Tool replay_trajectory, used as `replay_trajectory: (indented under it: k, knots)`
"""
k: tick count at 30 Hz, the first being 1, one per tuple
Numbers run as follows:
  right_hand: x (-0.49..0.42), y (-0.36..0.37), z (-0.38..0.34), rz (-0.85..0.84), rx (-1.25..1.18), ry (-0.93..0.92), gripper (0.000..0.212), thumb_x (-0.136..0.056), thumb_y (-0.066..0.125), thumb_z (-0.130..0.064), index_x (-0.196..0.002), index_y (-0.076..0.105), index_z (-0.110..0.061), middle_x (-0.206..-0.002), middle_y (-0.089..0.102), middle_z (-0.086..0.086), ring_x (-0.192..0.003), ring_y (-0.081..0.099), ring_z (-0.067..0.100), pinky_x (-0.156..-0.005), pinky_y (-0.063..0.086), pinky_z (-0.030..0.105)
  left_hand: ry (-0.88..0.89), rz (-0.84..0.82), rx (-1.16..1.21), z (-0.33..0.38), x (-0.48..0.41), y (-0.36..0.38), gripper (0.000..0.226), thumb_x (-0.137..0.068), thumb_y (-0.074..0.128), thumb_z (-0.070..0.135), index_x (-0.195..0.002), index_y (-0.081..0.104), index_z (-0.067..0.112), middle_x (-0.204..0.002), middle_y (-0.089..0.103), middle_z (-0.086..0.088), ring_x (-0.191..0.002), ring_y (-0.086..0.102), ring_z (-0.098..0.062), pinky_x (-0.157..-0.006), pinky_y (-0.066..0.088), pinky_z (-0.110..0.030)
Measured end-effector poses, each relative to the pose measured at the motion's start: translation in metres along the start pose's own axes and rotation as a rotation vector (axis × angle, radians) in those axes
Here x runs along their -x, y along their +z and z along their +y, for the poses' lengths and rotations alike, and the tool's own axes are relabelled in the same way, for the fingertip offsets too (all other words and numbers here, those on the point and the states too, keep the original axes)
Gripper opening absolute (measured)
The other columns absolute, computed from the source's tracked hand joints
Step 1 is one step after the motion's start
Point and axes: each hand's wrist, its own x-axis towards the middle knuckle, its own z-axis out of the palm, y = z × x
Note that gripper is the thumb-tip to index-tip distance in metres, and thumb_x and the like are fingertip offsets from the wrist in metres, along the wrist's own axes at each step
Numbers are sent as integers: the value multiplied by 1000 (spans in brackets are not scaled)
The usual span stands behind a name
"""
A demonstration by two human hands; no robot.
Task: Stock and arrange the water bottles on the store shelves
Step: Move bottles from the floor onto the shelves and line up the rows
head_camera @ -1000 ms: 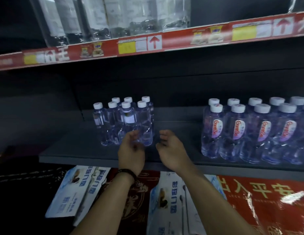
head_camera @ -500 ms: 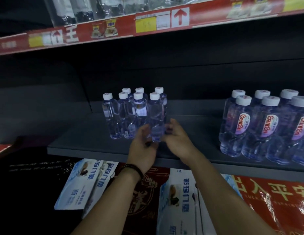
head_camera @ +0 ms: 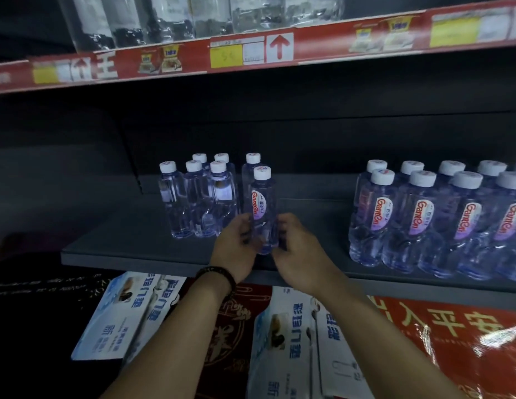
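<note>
A small clear water bottle with a white cap and a red Ganten label stands near the front of the dark grey shelf. My left hand and my right hand grip its lower part from both sides. Its label faces me. Just left and behind it stands a cluster of several like bottles, their labels turned away. A long double row of the same bottles fills the shelf's right part, labels to the front.
Above runs a red shelf edge with price tags, large clear bottles standing on it. Below the shelf lie blue-and-white cartons and a red banner. Bare shelf lies between the two bottle groups.
Both hands went from hovering before the left cluster to closing on its front right bottle. That bottle now stands slightly apart and forward, with its label turned towards me.
</note>
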Motion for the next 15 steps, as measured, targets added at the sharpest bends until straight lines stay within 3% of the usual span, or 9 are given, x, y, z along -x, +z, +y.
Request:
replay_trajectory:
  k: [3, 8, 13, 15]
  knots:
    - [13, -11, 1, -23, 147, -29, 49, -94, 55, -10, -138, 51, -30, -130, 61, -3, -121, 57, 13, -106, 50, 33, 4, 0, -7, 4, -6, 13, 31, -97, 72, 6, -121, 60, 21, -104, 64, 18, -97, 63, 3, -79, 51, -6]
    - [31, -32, 13, -38, 274, 5, 59, -95, 54, -9, -151, 43, -23, -144, 49, 0, -135, 47, 16, -109, 39, 25, -4, -75, -16, 12, -24, 45, 34, -90, 81, 15, -116, 61, 24, -106, 69, 10, -100, 68, -9, -88, 55, -23]
    - [38, -48, 19, -85, 343, 120, 63, -98, 53, -6, -158, 35, -10, -163, 34, 7, -147, 40, 22, -115, 36, 25, 21, -114, 28, 16, -38, 83, 40, -90, 81, 13, -127, 64, 21, -114, 73, 9, -98, 69, -2, -81, 55, -12]
    - [40, -54, 18, -146, 401, 168, 62, -101, 52, -11, -159, 32, -6, -170, 22, 8, -149, 38, 23, -116, 37, 27, 22, -138, 28, 16, -42, 91, 45, -89, 83, 15, -131, 66, 20, -119, 73, 7, -104, 70, -5, -92, 58, -20]
